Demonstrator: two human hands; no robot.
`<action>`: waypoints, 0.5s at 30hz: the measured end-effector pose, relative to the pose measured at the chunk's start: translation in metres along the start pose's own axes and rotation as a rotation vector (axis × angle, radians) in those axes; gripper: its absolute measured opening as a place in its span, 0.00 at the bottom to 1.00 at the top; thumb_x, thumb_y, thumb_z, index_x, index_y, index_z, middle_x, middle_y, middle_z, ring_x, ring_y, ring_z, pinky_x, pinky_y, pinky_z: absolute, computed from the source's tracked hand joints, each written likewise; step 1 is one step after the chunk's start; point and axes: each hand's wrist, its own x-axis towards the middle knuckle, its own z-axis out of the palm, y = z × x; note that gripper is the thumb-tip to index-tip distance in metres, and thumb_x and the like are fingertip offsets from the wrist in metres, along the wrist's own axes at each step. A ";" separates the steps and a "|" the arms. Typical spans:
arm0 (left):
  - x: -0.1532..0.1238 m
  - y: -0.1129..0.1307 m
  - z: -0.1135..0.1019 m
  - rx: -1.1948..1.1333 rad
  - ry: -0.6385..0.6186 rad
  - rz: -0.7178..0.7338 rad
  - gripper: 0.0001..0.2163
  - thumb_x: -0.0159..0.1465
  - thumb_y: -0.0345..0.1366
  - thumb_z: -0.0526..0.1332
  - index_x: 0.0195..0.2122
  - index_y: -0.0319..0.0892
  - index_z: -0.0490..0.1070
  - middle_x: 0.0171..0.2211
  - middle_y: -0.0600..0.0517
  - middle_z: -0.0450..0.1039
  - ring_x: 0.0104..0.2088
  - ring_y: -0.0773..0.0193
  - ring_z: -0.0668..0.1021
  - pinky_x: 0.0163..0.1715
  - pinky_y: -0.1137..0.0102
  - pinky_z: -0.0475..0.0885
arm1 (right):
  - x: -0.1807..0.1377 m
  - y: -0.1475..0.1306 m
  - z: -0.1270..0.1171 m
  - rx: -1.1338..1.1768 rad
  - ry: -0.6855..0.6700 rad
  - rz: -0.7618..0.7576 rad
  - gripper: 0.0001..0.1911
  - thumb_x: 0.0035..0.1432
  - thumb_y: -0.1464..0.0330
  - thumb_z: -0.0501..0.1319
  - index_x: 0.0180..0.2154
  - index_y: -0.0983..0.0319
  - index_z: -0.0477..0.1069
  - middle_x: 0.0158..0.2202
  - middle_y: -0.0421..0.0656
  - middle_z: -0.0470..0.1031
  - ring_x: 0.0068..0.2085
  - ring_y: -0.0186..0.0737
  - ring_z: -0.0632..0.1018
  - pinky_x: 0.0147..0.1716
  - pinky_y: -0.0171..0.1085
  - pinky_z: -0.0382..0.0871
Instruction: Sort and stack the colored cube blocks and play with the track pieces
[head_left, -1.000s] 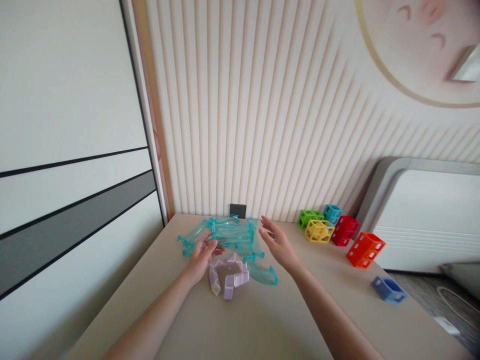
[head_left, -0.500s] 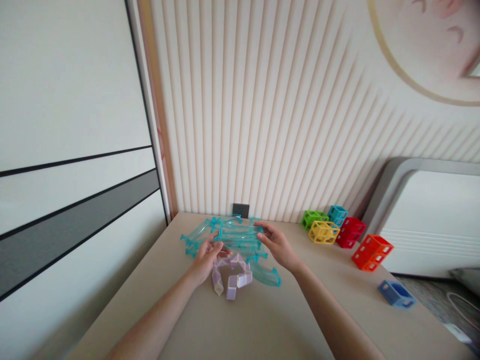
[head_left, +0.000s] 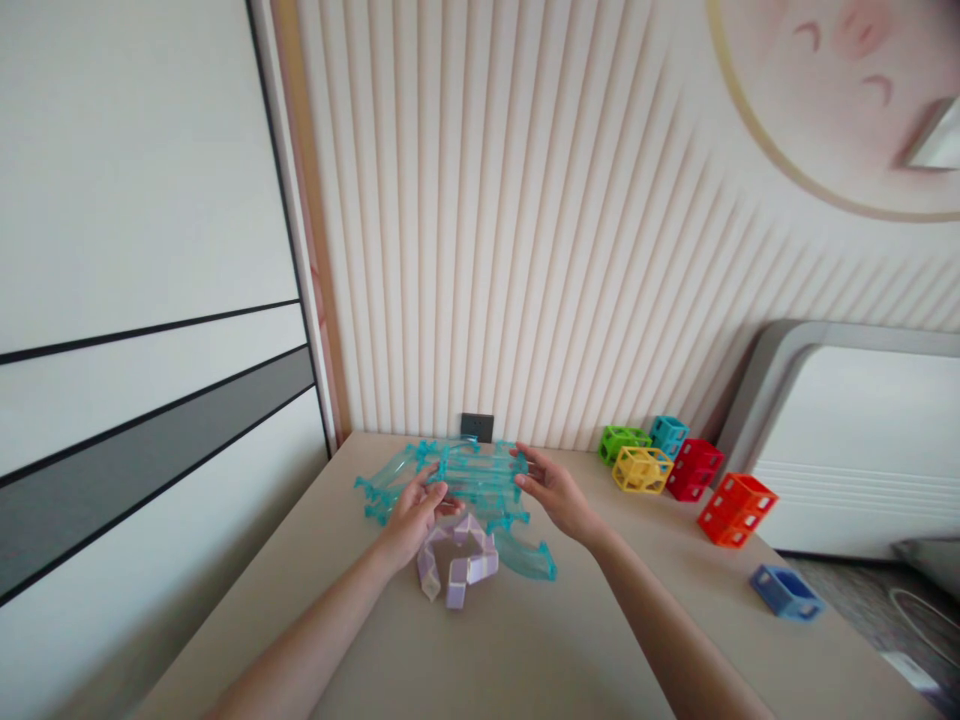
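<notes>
A pile of clear teal plastic track pieces (head_left: 472, 475) lies on the beige table (head_left: 517, 650) near the back wall. My left hand (head_left: 411, 512) grips the left end of a straight teal piece, fingers curled around it. At the right end of that same piece is my right hand (head_left: 551, 490), thumb and fingers pinched on it. A lilac and white twisty snake toy (head_left: 457, 555) sits folded just in front of the pile, touching my left hand's wrist side. A curved teal piece (head_left: 529, 558) lies at the pile's right front.
Open frame cubes stand at the right: green (head_left: 622, 440), teal (head_left: 667, 432), yellow (head_left: 641, 468), red (head_left: 696, 468), orange (head_left: 735, 508). A blue one (head_left: 784, 590) lies nearer the table's right edge. A dark wall socket (head_left: 477, 427) sits behind the pile. A white bed headboard (head_left: 862, 440) is at right.
My right hand moved left from open in the air and closed on the right end of a teal piece. My left hand stayed on its left end.
</notes>
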 end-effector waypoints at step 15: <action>0.115 -0.046 0.098 0.262 -0.326 -0.146 0.26 0.54 0.47 0.73 0.47 0.40 0.67 0.29 0.54 0.77 0.30 0.63 0.81 0.32 0.68 0.75 | 0.008 0.059 -0.115 -0.262 0.521 -0.010 0.38 0.54 0.46 0.62 0.57 0.66 0.71 0.38 0.49 0.80 0.39 0.48 0.79 0.43 0.47 0.75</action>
